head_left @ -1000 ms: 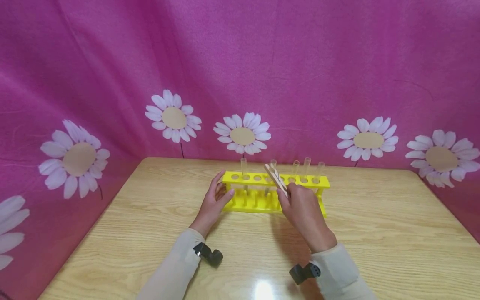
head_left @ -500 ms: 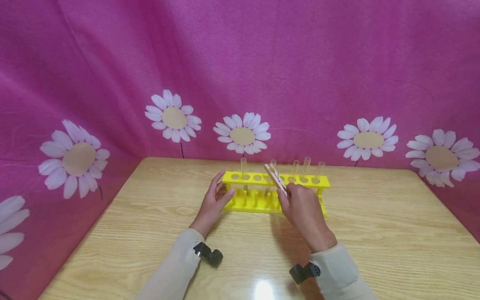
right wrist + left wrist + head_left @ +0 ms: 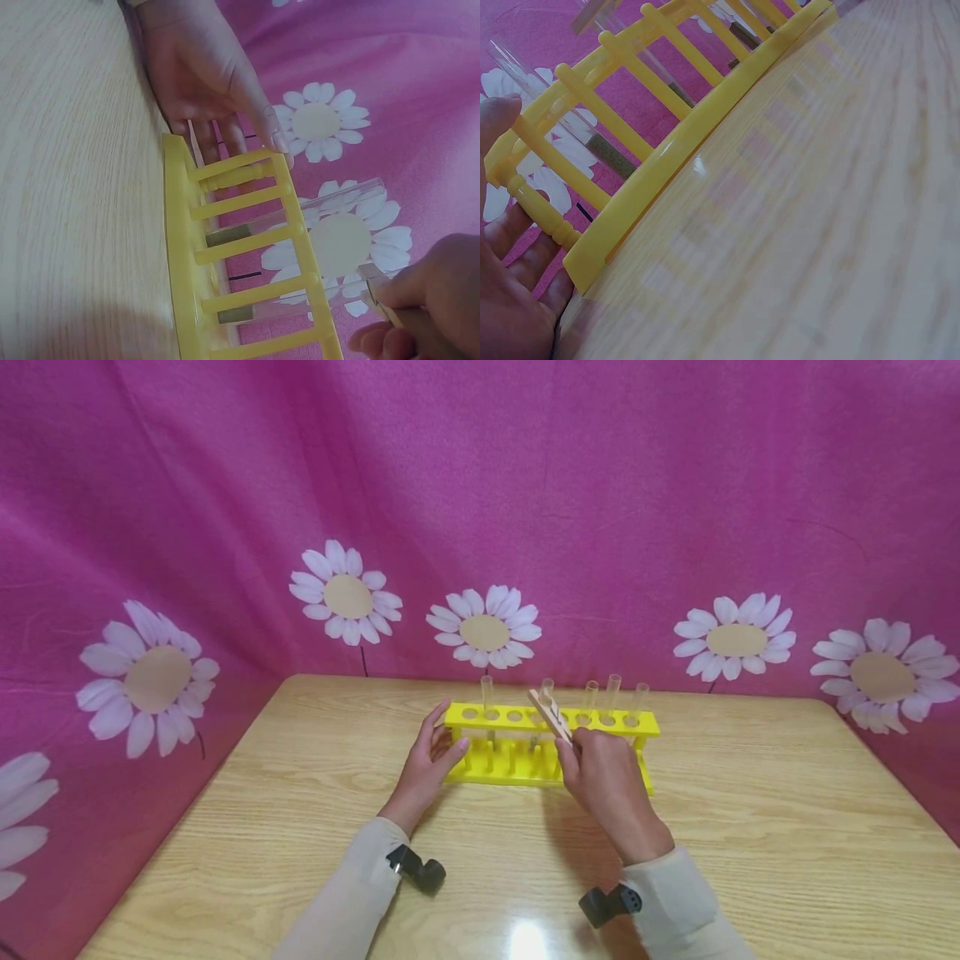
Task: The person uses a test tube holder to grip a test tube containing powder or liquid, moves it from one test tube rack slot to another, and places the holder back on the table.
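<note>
A yellow test tube rack stands on the table, holding several clear test tubes. My left hand holds its left end, thumb at the front and fingers behind the end post. My right hand grips a wooden test tube holder, slanted up and left above the rack. The holder's tip is at the upper part of a test tube near the rack's middle. Another test tube stands further left. Dark greenish-brown material fills the bottom of the tube near the holder.
Three more tubes, one of them a tall test tube, stand in the rack's right part. The wooden table reaches back to a magenta curtain printed with white daisies. Each sleeve bears a black wrist camera.
</note>
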A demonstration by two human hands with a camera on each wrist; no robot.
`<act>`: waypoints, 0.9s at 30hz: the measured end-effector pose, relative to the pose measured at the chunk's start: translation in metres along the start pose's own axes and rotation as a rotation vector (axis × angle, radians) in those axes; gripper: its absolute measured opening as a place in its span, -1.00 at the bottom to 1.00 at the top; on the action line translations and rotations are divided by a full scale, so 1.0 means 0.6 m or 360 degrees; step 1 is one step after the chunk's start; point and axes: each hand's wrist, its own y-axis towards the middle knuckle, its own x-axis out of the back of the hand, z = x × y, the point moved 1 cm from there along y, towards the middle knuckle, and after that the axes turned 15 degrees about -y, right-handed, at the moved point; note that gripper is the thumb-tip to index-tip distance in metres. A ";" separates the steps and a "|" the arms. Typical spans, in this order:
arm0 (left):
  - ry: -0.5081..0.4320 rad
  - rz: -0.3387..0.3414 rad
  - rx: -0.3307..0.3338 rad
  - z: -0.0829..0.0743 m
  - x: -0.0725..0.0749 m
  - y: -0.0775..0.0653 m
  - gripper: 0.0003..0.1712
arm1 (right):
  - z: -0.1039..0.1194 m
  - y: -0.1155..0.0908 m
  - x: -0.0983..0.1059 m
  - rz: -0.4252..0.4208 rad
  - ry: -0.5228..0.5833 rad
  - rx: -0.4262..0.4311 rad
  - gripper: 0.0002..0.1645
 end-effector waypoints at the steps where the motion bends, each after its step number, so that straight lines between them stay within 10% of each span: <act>1: 0.0000 0.0001 0.0000 0.000 0.000 0.000 -0.25 | 0.000 0.000 0.000 0.0003 0.0000 -0.0002 -0.76; 27: 0.0009 -0.0023 -0.0049 0.048 0.015 0.025 -0.27 | 0.002 -0.001 0.011 -0.0147 0.0050 0.0057 -0.75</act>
